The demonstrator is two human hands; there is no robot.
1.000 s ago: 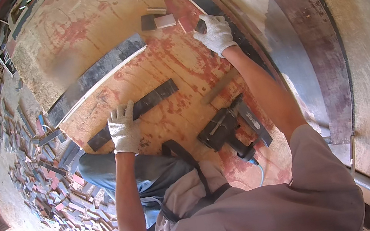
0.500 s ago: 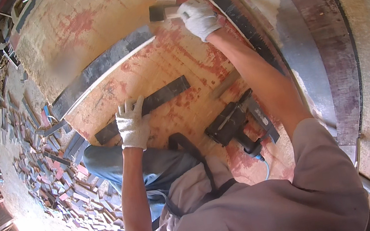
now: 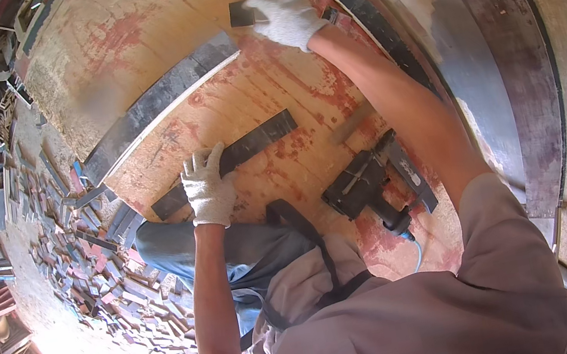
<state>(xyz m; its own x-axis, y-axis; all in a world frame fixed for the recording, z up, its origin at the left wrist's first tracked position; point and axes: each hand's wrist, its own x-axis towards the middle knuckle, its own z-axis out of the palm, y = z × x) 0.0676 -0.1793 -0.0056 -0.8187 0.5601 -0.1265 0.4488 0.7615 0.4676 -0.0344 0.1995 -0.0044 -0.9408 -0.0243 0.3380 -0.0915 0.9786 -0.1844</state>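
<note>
My left hand point(image 3: 208, 190), in a white knit glove, lies with its fingers spread on a narrow dark board strip point(image 3: 258, 140). That strip lies flat on the stained wooden panel point(image 3: 290, 85). Farther off, at the upper right, my gloved right hand point(image 3: 287, 15) reaches over a few small blocks. A small dark block point(image 3: 240, 14) shows beside its fingertips. The glove hides the other blocks, and its fingers are slightly smeared, so whether they grip one is unclear. A black nail gun point(image 3: 361, 184) with a thin blue hose lies on the panel below my right forearm.
A longer dark strip point(image 3: 158, 108) with a pale edge crosses the panel beyond my left hand. Dark boards point(image 3: 388, 37) run along the panel's right side. Many wood offcuts point(image 3: 111, 275) are heaped on the floor at left, beside my bent knee point(image 3: 167, 247).
My right hand has moved slightly left and away from me, covering the pale block that showed under its fingers. My left hand stays on the strip. The whole view has shifted slightly.
</note>
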